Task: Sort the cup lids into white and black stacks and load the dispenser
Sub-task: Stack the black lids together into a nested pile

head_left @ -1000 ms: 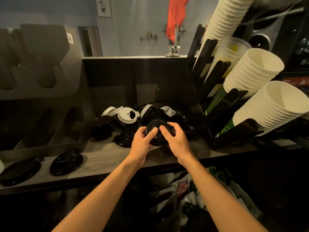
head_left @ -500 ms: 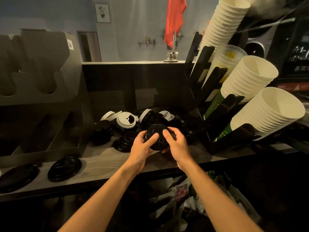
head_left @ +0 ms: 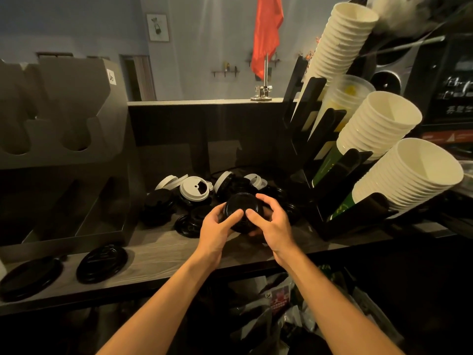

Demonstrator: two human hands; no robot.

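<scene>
Both hands hold a stack of black lids (head_left: pixel 242 204) just above the counter. My left hand (head_left: pixel 217 226) grips its left side with the thumb on top. My right hand (head_left: pixel 272 222) grips the right side, fingers curled over the far rim. Behind them lies a mixed pile: a white lid (head_left: pixel 194 191) facing up, more white lids (head_left: pixel 170 181) at the back, and loose black lids (head_left: pixel 158 204) on the left. The grey lid dispenser (head_left: pixel 76 139) stands at the left with open slots.
Two large flat black lids (head_left: pixel 102 260) lie on the wooden counter (head_left: pixel 163 254) at the front left. A black cup rack (head_left: pixel 337 175) with slanting stacks of white paper cups (head_left: pixel 409 175) fills the right. Bags sit below the counter.
Both hands stay on the black lid stack; my thumbs have drawn together on top of it. The view has tilted slightly.
</scene>
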